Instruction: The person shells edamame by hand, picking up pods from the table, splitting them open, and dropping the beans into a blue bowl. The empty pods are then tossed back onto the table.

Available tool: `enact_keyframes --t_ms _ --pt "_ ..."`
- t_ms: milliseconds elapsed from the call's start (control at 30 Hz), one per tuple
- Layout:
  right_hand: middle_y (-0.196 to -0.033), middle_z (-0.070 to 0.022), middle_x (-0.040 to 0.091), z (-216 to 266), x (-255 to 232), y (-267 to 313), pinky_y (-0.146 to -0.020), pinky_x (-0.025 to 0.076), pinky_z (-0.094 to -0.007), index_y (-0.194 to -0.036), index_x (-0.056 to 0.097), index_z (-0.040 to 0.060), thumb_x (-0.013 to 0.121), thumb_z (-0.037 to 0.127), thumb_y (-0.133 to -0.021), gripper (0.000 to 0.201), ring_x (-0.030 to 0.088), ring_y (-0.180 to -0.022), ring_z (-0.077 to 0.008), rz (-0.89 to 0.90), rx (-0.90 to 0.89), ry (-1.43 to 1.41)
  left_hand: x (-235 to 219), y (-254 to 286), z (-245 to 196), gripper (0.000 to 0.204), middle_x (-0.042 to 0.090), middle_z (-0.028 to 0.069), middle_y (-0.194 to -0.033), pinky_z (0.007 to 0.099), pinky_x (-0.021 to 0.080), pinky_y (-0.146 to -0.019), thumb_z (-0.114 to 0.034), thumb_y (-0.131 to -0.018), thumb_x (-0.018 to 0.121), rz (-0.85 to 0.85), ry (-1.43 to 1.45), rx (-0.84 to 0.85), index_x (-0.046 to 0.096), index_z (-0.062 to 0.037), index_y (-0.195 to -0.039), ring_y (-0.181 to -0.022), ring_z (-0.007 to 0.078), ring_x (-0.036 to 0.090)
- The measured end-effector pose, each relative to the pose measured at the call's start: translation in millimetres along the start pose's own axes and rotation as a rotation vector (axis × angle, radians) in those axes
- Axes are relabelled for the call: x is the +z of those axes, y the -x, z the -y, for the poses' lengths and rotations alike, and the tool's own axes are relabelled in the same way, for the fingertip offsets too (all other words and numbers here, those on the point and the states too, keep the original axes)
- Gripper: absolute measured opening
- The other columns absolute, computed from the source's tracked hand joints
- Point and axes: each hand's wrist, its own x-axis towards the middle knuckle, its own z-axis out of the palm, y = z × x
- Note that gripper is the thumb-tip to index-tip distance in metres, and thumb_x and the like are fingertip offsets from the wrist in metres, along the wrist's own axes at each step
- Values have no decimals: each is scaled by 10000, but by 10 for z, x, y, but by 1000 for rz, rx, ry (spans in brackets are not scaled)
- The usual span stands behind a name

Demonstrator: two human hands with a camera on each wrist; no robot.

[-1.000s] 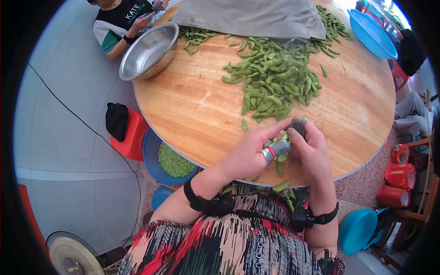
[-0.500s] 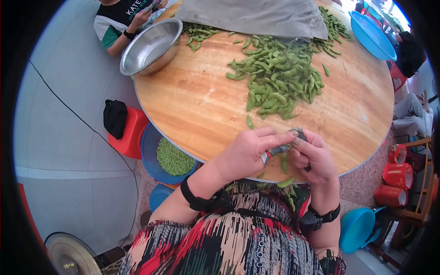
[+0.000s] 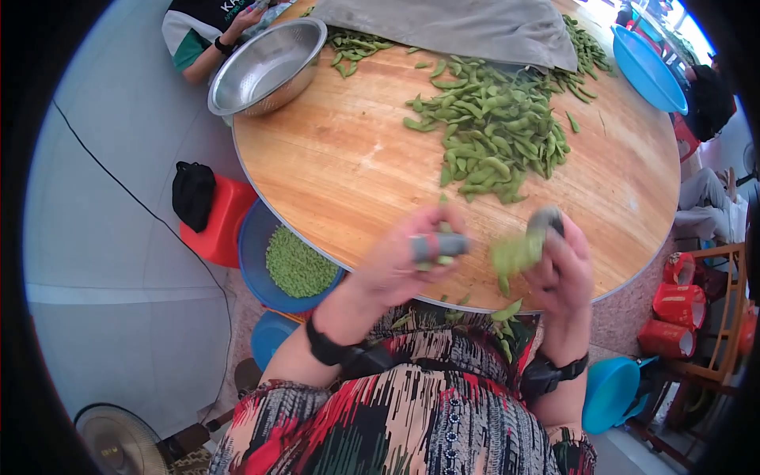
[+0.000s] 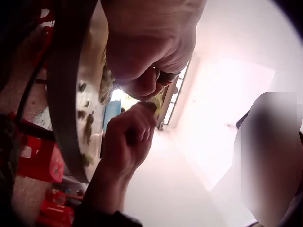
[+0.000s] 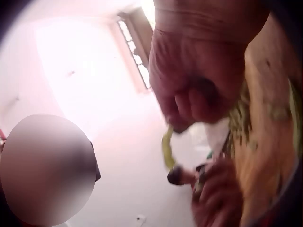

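My right hand (image 3: 566, 265) pinches a green soybean pod (image 3: 514, 255), blurred by motion, over the near edge of the round table. Dark covers sit on its fingertips. The same curved pod (image 5: 166, 147) hangs from the fingertips in the right wrist view. Just left of it, my left hand (image 3: 408, 257) has curled fingers, with bits of green soybean (image 3: 446, 260) showing between them. A grey finger cover with a red band (image 3: 438, 248) is on one of its digits. A large heap of soybean pods (image 3: 499, 138) lies beyond both hands.
Loose pods (image 3: 507, 311) lie at the table's near edge and on my lap. A steel bowl (image 3: 273, 67) stands at the far left, a grey cloth (image 3: 459, 32) at the back. Below the table, a blue basin (image 3: 252, 241) holds shelled beans beside a red stool (image 3: 226, 222).
The hands were together over dark finger covers; now they have moved apart, left hand to the left, right hand to the right with a pod in its fingers. The head view has shifted slightly.
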Motion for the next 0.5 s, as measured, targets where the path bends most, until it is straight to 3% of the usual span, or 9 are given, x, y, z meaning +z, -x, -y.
enact_keyframes --t_ms 33,100,167,233,267,333,400,467,500 --pt "-603 4 481 111 9 2 -404 301 -175 -966 518 5 497 126 -886 147 375 -424 -37 0 5 1 -44 148 -161 215 527 60 -880 119 311 -406 -115 -821 584 -8 -44 55 471 -36 -985 -555 36 450" --pt "-639 -14 553 356 122 -5 -475 383 -202 -952 577 -3 543 138 -855 174 492 -507 -74 306 299 978 -141 554 -431 212 523 74 -873 115 322 -410 -87 -814 571 -281 -142 294 478 -12 -989 -553 34 448" --pt "-687 -38 597 204 214 -101 -542 431 -245 -949 616 7 575 132 -831 176 556 -602 -108 96 252 1108 -268 955 -658 214 522 89 -894 108 333 -412 -67 -802 563 -527 -311 498 483 0 -990 -569 37 461" --pt "-654 -89 590 119 310 -264 -545 438 -299 -951 604 9 588 126 -816 179 575 -601 -178 -321 -4 1373 -636 1347 -801 263 535 96 -949 165 435 -504 -42 -779 564 -655 -522 648 503 -7 -1033 -650 106 530" --pt "-681 -149 601 55 263 -339 -554 451 -352 -952 582 22 592 139 -808 186 596 -627 -269 -332 -107 1563 -911 1544 -842 263 535 96 -949 165 435 -504 -42 -779 564 -662 -528 649 503 -7 -1033 -650 106 530" --pt "-652 -157 582 -139 170 -480 -540 442 -373 -908 563 19 600 146 -798 173 579 -602 -294 -330 -182 1735 -1345 1854 -865 354 551 157 -1039 290 487 -650 -89 -771 610 -1086 -1686 15 517 -24 -1107 -763 189 570" --pt "-622 -165 564 -181 186 -533 -525 432 -393 -864 545 15 607 153 -787 170 562 -578 -319 -340 -266 1913 -1274 1856 -840 344 524 159 -1096 303 477 -702 -60 -752 608 -1172 -1983 85 535 -20 -1086 -829 207 564" --pt "-693 -131 602 -170 245 -500 -551 459 -409 -891 526 57 584 166 -804 151 596 -648 -321 -287 -109 2037 -1160 1826 -722 331 469 162 -1209 330 455 -805 -2 -715 605 -1301 -2564 215 572 -12 -1044 -961 244 550" --pt "-693 -131 602 -168 247 -490 -551 459 -409 -891 526 57 584 166 -804 151 596 -648 -321 -281 -107 2037 -981 1724 -725 331 469 162 -1209 330 455 -805 -2 -715 605 -1306 -2563 209 572 -12 -1044 -961 244 550"
